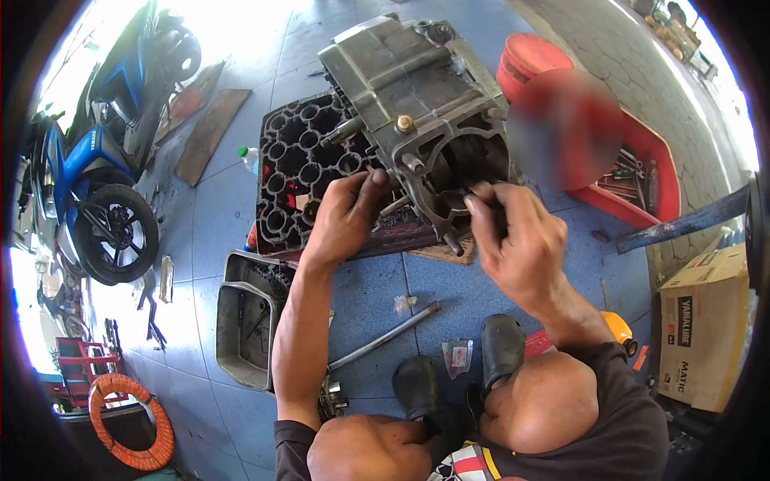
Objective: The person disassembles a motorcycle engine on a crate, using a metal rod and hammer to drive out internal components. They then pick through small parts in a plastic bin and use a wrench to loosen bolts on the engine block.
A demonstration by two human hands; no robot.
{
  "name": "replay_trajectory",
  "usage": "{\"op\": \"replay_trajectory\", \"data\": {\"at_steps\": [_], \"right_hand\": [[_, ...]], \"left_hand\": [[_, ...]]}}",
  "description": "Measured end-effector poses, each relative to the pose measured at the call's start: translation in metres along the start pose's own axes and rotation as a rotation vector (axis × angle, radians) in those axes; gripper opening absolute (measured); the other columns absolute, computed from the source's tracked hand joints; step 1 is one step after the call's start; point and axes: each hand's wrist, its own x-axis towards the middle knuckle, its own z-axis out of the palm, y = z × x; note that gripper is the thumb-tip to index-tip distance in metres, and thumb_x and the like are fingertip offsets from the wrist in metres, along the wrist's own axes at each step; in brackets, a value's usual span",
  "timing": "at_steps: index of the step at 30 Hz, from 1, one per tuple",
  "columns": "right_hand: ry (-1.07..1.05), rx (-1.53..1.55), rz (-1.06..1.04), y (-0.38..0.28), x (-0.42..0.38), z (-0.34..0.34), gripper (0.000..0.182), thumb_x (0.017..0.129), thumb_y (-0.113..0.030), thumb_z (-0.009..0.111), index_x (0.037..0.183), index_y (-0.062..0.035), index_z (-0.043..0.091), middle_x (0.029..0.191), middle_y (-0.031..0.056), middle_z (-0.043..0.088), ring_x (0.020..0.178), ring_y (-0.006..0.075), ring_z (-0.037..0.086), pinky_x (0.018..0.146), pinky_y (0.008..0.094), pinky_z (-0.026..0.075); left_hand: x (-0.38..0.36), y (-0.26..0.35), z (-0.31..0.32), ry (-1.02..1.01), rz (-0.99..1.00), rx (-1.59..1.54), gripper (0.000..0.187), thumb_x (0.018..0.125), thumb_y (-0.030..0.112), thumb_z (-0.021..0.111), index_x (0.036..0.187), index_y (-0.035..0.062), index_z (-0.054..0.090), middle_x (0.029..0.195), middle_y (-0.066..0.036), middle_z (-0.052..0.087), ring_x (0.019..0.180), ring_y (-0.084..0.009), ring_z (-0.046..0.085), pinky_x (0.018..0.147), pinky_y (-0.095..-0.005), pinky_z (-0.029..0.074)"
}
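Note:
A grey metal engine case (393, 68) rests tilted on a black plastic crate (267, 140), its round opening facing me. My left hand (346, 216) is at the left side of the case, with thumb and fingers pressed together. Whatever it may grip is hidden. At the lower right rim of the opening, my right hand (521, 240) is closed in a pinch. I cannot make out what sits between its fingertips. A bolt head (404, 123) and a protruding stud (411, 162) show on the case between the hands.
A grey parts bin (241, 333) and a metal tube (393, 333) lie in front. At right stand a red tool tray (666, 180) with wrenches, a red bucket (533, 60) and a cardboard box (702, 329). A blue motorcycle (92, 152) and a wooden board (212, 136) are left.

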Motion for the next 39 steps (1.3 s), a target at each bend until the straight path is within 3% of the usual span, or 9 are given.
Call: {"op": "replay_trajectory", "data": {"at_steps": [3, 6, 10, 21, 24, 27, 33, 36, 39], "right_hand": [[0.064, 0.063, -0.022, -0.011, 0.006, -0.021, 0.018, 0.079, -0.003, 0.072, 0.091, 0.002, 0.059, 0.075, 0.0081, 0.062, 0.056, 0.0231, 0.059, 0.047, 0.0318, 0.047], [0.057, -0.045, -0.084, -0.008, 0.012, -0.011, 0.017, 0.08, -0.003, 0.071, 0.091, 0.0017, 0.059, 0.074, 0.0081, 0.061, 0.056, 0.023, 0.058, 0.047, 0.0323, 0.047], [-0.047, -0.093, -0.001, 0.0, 0.01, 0.012, 0.011, 0.085, -0.009, 0.067, 0.089, -0.0012, 0.06, 0.074, 0.0099, 0.061, 0.055, 0.0259, 0.059, 0.047, 0.0344, 0.047], [0.052, 0.031, 0.013, -0.017, 0.024, -0.016, 0.011, 0.083, -0.008, 0.069, 0.086, -0.0023, 0.059, 0.073, 0.0099, 0.063, 0.056, 0.0283, 0.061, 0.049, 0.0357, 0.049], [-0.008, -0.12, -0.015, -0.009, 0.02, 0.003, 0.013, 0.085, -0.013, 0.068, 0.086, -0.0029, 0.059, 0.072, 0.0096, 0.062, 0.055, 0.0286, 0.061, 0.048, 0.0359, 0.049], [-0.086, -0.182, 0.015, -0.006, 0.023, 0.006, 0.015, 0.087, -0.017, 0.067, 0.084, -0.0038, 0.058, 0.072, 0.0091, 0.062, 0.055, 0.0288, 0.061, 0.048, 0.0361, 0.048], [0.052, 0.037, 0.017, -0.017, 0.023, -0.022, 0.013, 0.083, -0.01, 0.069, 0.087, -0.0027, 0.06, 0.07, 0.0087, 0.061, 0.054, 0.0276, 0.06, 0.048, 0.0356, 0.048], [0.023, -0.162, -0.039, -0.014, 0.026, -0.001, 0.014, 0.084, -0.013, 0.069, 0.087, -0.0032, 0.06, 0.071, 0.0096, 0.061, 0.055, 0.0277, 0.06, 0.048, 0.0353, 0.048], [-0.085, -0.169, -0.013, -0.003, 0.021, 0.006, 0.015, 0.085, -0.016, 0.068, 0.085, -0.0038, 0.059, 0.071, 0.0095, 0.061, 0.056, 0.0283, 0.06, 0.047, 0.0357, 0.047]], "left_hand": [[0.003, -0.011, 0.001, -0.028, -0.387, -0.286, 0.055, 0.099, 0.05, 0.044, 0.081, 0.0006, 0.062, 0.051, 0.0, 0.047, 0.04, -0.0092, 0.043, 0.039, -0.0241, 0.032], [0.004, -0.002, -0.001, 0.046, -0.384, -0.196, 0.053, 0.099, 0.048, 0.045, 0.087, -0.0006, 0.064, 0.056, -0.001, 0.052, 0.043, -0.0089, 0.047, 0.04, -0.0234, 0.034], [-0.004, 0.002, 0.005, 0.036, -0.034, -0.016, 0.052, 0.099, 0.046, 0.048, 0.081, -0.0009, 0.063, 0.057, 0.002, 0.048, 0.05, -0.0048, 0.041, 0.046, -0.0236, 0.032], [0.0, -0.001, 0.002, 0.04, -0.509, -0.509, 0.046, 0.098, 0.046, 0.048, 0.092, 0.0025, 0.064, 0.063, -0.001, 0.054, 0.048, -0.0083, 0.047, 0.042, -0.0225, 0.036], [-0.001, 0.01, 0.0, 0.096, -0.391, -0.451, 0.042, 0.096, 0.041, 0.055, 0.079, 0.003, 0.06, 0.06, -0.003, 0.056, 0.046, -0.0094, 0.048, 0.041, -0.0251, 0.035], [-0.005, 0.011, -0.001, 0.072, -0.129, -0.361, 0.031, 0.088, 0.019, 0.07, 0.105, -0.0044, 0.06, 0.083, -0.007, 0.067, 0.061, -0.0073, 0.054, 0.052, -0.0229, 0.043], [-0.006, -0.001, 0.003, 0.072, -0.001, -0.247, 0.029, 0.088, 0.016, 0.07, 0.108, -0.0028, 0.061, 0.093, -0.009, 0.068, 0.081, -0.0105, 0.061, 0.067, -0.0236, 0.049], [-0.005, 0.0, 0.004, 0.109, 0.003, -0.244, 0.03, 0.087, 0.019, 0.07, 0.106, -0.0028, 0.063, 0.083, -0.009, 0.069, 0.066, -0.0058, 0.057, 0.055, -0.0214, 0.044], [-0.005, 0.012, 0.003, 0.126, -0.035, -0.264, 0.032, 0.087, 0.018, 0.071, 0.109, -0.0026, 0.063, 0.087, -0.009, 0.069, 0.074, -0.0083, 0.06, 0.062, -0.0223, 0.047]]}}
